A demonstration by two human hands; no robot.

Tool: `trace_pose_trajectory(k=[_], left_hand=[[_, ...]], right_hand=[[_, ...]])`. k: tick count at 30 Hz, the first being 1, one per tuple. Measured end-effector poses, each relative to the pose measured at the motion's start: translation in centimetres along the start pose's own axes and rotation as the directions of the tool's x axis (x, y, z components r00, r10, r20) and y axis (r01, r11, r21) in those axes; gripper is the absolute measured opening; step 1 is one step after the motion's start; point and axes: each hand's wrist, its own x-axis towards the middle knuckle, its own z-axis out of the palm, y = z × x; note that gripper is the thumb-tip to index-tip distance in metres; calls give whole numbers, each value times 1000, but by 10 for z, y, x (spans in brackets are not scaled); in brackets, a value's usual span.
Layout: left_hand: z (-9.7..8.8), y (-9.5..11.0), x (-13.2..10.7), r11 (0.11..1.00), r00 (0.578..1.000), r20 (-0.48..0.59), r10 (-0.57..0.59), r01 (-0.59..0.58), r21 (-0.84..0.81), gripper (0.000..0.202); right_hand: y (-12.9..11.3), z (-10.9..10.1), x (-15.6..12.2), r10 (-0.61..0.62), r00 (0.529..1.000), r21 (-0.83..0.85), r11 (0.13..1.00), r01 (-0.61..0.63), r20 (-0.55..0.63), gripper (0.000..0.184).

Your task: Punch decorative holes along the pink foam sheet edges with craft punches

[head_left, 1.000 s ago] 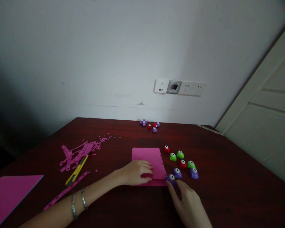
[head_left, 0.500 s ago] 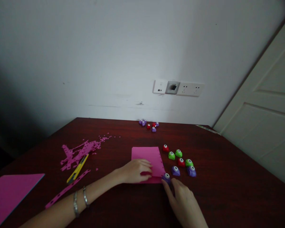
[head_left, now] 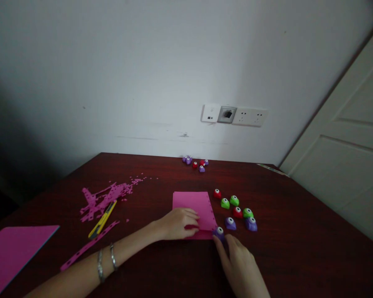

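Observation:
A folded sheet of pink paper [head_left: 192, 199] lies before me, with small holes punched along its right edge. My left hand [head_left: 178, 223] holds it down, its fingers curved on the surface and the thumb near the lower fold. At the paper's lower right corner sits a purple craft punch [head_left: 219, 232] with an eye-like button. My right hand [head_left: 238, 258] grips this punch between thumb and fingers; the hand partly hides it. Whether the paper's edge is inside its slot, I cannot tell. Just to the right stands another purple punch [head_left: 230, 224].
More punches in red [head_left: 237, 212], green [head_left: 234, 200] and purple [head_left: 251, 224] stand at the right; several sit by the wall. At left lie pink scraps [head_left: 112, 196], a yellow utility knife [head_left: 102, 220], a punched pink strip [head_left: 87, 247] and a larger pink sheet [head_left: 18, 252].
The view has shifted very slightly. Both hands, the paper and the gripped punch stay in nearly the same places.

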Motion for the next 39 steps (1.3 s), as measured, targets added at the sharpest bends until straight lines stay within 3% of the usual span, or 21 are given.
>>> trace_pose_trajectory(k=[4,9,18,27,29,32,36,39], left_hand=[[3,1,0,1000,999,-41,9,-8,18,19],[6,3,1,999,997,-75,17,-14,42,21],[7,2,1,996,993,-116,27,-17,88,24],[5,5,1,997,995,-89,43,-36,71,23],[0,2,3,998,994,-106,-10,17,68,23],[-14,-12,9,962,970,-124,-208,226,152,30],[-31,-38,15,812,857,-62,-512,506,290,75],[-36,-51,16,756,800,10,-601,564,332,87]], right_hand=[[1,0,-1,27,1000,-6,1000,-27,-16,54],[-2,-2,1,17,999,-38,999,-19,-42,57],[1,-3,4,64,997,80,995,-61,-38,48],[5,-1,3,94,996,124,988,-94,5,37],[6,-1,3,92,996,134,987,-92,4,35],[6,-2,3,90,996,138,986,-90,9,33],[5,-2,3,121,992,120,985,-124,33,33],[5,-2,3,125,991,127,983,-130,44,33]])
